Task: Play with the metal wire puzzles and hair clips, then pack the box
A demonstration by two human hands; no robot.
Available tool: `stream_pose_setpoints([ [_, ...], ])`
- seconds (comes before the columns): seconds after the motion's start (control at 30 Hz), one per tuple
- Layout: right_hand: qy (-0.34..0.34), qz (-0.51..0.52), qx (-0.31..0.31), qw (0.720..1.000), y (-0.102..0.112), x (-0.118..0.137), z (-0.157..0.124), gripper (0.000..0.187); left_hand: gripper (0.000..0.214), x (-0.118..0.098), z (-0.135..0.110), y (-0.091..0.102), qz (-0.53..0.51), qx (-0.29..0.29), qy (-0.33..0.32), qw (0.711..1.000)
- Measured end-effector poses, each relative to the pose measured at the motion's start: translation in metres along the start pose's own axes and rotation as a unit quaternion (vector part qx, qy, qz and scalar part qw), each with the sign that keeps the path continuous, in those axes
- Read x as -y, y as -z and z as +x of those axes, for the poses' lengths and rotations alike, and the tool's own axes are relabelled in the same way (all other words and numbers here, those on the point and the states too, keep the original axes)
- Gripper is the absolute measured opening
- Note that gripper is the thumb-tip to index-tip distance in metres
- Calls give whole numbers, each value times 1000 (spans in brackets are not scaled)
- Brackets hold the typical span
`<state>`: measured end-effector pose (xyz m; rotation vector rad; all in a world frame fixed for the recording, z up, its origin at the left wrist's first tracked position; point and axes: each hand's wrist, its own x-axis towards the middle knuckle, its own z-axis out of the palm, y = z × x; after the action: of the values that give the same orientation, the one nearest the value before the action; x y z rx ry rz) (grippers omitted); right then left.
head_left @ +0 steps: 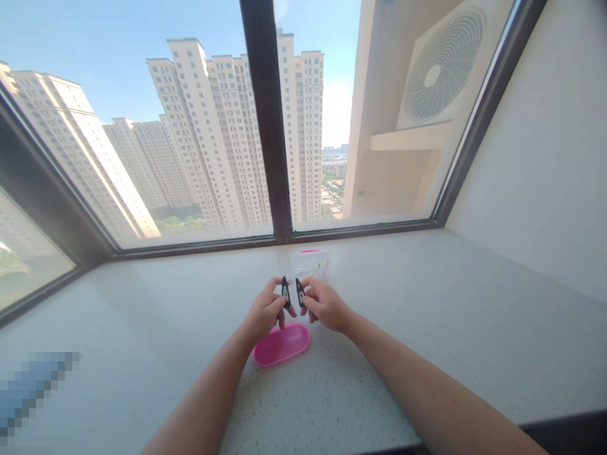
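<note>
My left hand (265, 311) pinches a black snap hair clip (285, 292) and holds it upright. My right hand (325, 303) pinches a second black hair clip (300, 292) close beside the first; the two clips stand almost side by side above the sill. Below and between my hands lies a pink oval lid (281, 345) flat on the speckled white sill (427, 328). Just behind my right hand stands a small clear plastic box (310, 260) with something pink inside.
A wide window with a dark centre post (268, 126) runs along the back of the sill. A white wall (545, 158) rises at the right. The sill's front edge (569, 424) shows at the lower right. A blurred patch (33, 392) covers the lower left.
</note>
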<state>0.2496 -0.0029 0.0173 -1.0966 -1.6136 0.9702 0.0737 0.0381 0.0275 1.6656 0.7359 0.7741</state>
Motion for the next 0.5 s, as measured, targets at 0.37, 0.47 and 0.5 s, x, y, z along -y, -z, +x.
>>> stream_pose_setpoints([
  [0.37, -8, 4, -5, 1000, 0, 1, -1, 29, 37, -2, -1, -1, -2, -4, 5, 1000],
  [0.47, -7, 8, -3, 1000, -1, 1, 0, 29, 39, -3, -1, -1, -4, -6, 9, 1000],
  [0.5, -9, 7, -3, 1000, -1, 1, 0, 29, 39, -3, -1, -1, -3, -6, 9, 1000],
])
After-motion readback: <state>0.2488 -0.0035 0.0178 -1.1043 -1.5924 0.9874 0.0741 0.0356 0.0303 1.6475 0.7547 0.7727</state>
